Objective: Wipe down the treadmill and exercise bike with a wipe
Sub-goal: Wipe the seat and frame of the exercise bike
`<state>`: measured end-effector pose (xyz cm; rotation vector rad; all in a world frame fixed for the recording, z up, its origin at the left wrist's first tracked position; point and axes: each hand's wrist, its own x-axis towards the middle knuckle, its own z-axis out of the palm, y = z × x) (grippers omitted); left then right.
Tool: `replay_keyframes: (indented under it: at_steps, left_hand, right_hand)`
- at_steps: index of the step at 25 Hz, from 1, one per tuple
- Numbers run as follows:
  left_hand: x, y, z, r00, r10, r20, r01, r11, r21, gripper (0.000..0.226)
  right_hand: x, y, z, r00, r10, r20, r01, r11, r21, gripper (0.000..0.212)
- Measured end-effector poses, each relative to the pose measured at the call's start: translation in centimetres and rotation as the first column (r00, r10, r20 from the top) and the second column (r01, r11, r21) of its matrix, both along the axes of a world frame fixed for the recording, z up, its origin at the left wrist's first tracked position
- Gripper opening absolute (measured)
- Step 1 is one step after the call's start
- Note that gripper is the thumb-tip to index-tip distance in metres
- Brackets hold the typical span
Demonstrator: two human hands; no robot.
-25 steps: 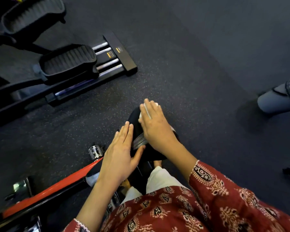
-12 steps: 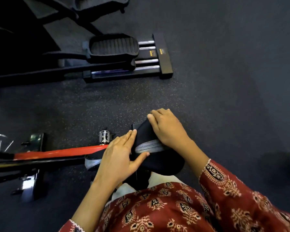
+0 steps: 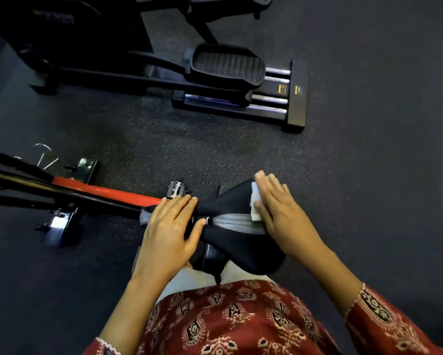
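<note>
Two things touched the black bike seat [image 3: 241,248] as I steered. My right hand [image 3: 279,208], fingers flat, pressed the white wipe [image 3: 255,203] on its 2 o'clock side. My left hand [image 3: 169,234], fingers straight, rested at 9 o'clock.

We look down on a black elliptical trainer [image 3: 138,80] in dim light. All around it lies dark rubber floor [image 3: 369,124] flecked with pale specks. At its near end, chrome rails [image 3: 269,108] catch the light under a ribbed foot pedal [image 3: 225,65].
</note>
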<state>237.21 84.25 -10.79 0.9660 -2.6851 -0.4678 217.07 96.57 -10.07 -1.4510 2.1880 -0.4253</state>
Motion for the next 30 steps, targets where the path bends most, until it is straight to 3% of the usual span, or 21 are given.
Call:
replay_keyframes:
  at_steps: [3,8,10,13,16,19,21,23,25,27,30]
  left_hand:
    - [0.4,-0.2,0.0,1.0,-0.025,0.0,0.025,1.0,-0.018,0.047]
    - [2.7,-0.7,0.3,0.999,0.014,-0.042,-0.014,1.0,-0.002,0.046]
    - [3.7,-0.6,0.3,0.993,0.076,-0.088,-0.072,0.996,0.052,0.048]
    - [5.1,-0.5,0.0,0.98,0.151,-0.129,-0.135,0.983,0.124,0.05]
    - [6.0,-0.1,0.0,0.936,0.273,-0.225,-0.212,0.942,0.26,0.044]
    - [6.5,-0.8,0.2,0.821,0.485,-0.302,-0.265,0.791,0.551,0.035]
    - [6.7,-1.5,0.3,0.71,0.645,-0.284,-0.214,0.581,0.785,0.024]
    - [6.6,-2.0,0.7,0.597,0.76,-0.258,-0.109,0.396,0.912,0.021]
    - [6.4,-2.5,0.9,0.555,0.796,-0.241,-0.073,0.336,0.939,0.024]
    - [6.5,-2.7,0.9,0.595,0.758,-0.267,-0.087,0.391,0.916,0.02]
    - [7.0,-2.4,0.5,0.762,0.561,-0.324,-0.141,0.632,0.762,0.029]
  right_hand:
    - [2.8,-3.8,-1.0,0.986,-0.07,-0.149,0.078,0.996,0.049,0.052]
    - [6.5,-1.1,-1.9,0.944,0.167,-0.284,-0.214,0.966,-0.144,0.049]
    - [5.7,0.9,-1.5,0.931,0.049,-0.362,-0.106,0.985,-0.138,0.05]
    - [6.8,-1.4,-1.4,0.947,-0.051,-0.317,0.019,0.994,-0.105,0.053]
    - [9.1,-6.4,-1.3,0.965,0.074,-0.251,-0.096,0.993,-0.076,0.051]
    - [11.5,-9.4,-0.6,0.965,0.172,-0.198,-0.19,0.979,-0.076,0.057]
    - [13.1,-9.9,-0.9,0.959,0.209,-0.191,-0.23,0.969,-0.096,0.056]
    - [14.7,-9.7,-1.4,0.93,0.227,-0.29,-0.282,0.945,-0.166,0.046]
    - [15.1,-9.0,-2.4,0.875,0.199,-0.441,-0.343,0.898,-0.276,0.04]
    - [14.6,-7.1,-3.2,0.825,0.165,-0.541,-0.402,0.844,-0.355,0.039]
    - [12.3,-1.9,-4.1,0.764,0.047,-0.644,-0.316,0.897,-0.309,0.043]
